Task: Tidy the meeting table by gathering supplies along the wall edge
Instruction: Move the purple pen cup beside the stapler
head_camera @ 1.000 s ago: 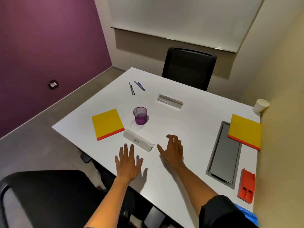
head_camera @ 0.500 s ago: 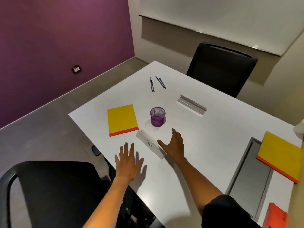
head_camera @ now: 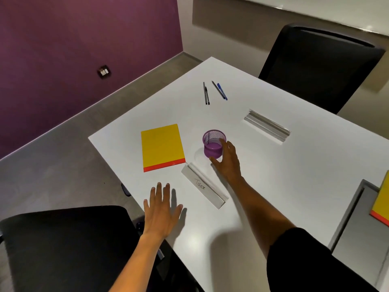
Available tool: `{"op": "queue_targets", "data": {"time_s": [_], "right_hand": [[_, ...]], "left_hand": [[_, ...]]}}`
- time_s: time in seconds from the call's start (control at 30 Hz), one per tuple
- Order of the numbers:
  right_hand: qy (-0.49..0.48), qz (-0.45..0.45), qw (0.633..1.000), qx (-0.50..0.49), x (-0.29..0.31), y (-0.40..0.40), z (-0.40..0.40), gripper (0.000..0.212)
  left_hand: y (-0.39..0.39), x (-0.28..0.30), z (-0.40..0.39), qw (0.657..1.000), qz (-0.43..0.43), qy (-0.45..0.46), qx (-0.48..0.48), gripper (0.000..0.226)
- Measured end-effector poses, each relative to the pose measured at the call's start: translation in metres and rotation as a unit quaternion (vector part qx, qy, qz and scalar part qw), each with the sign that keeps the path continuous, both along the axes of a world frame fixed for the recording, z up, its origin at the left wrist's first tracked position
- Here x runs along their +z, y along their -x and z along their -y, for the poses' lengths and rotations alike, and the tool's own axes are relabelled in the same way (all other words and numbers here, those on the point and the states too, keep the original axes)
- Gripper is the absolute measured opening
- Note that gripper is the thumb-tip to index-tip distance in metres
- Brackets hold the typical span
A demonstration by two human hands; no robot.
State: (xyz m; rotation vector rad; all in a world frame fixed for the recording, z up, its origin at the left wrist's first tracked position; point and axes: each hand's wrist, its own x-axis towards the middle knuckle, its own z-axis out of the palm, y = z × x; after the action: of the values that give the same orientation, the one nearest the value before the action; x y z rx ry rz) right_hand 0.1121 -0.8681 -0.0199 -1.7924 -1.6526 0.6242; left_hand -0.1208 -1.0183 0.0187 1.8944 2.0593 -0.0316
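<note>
left hand (head_camera: 161, 211): flat, fingers spread, palm down on white table (head_camera: 273, 186) near its front edge, holds nothing
yellow notepad (head_camera: 161, 145): red strip on near edge, lies flat left of cup
name card (head_camera: 204, 187): white folded tent, "TIGER" handwritten, between both hands
purple mesh cup (head_camera: 213, 144): round pen holder, upright mid-table, inside looks bare
right hand (head_camera: 228, 160): thumb and fingers curled around cup's right side, touching it
pens (head_camera: 212, 92): two black, two more with one blue, far side of table, outside cup
metal holder (head_camera: 267, 126): silver strip, right of pens
second yellow pad (head_camera: 382, 207): right edge, over grey recessed tray (head_camera: 353, 224)
</note>
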Motion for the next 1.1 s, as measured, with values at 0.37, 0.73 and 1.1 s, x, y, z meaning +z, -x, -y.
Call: {"op": "queue_targets", "data": {"time_s": [0.37, 0.73, 1.1], "right_hand": [[-0.027, -0.027, 0.997, -0.065, -0.005, 0.004, -0.017, 0.029], [-0.051, -0.046, 0.994, -0.087, 0.016, -0.025, 0.021, 0.021], [-0.087, -0.033, 0.985, -0.147, 0.054, -0.104, 0.115, 0.02]], "left_hand": [[0.019, -0.022, 0.02, 0.999, -0.01, 0.035, -0.002, 0.093], [0.002, 0.006, 0.025, 0.999, 0.012, 0.039, -0.033, 0.077], [-0.1, 0.057, 0.018, 0.985, 0.078, -0.017, -0.154, 0.075]]}}
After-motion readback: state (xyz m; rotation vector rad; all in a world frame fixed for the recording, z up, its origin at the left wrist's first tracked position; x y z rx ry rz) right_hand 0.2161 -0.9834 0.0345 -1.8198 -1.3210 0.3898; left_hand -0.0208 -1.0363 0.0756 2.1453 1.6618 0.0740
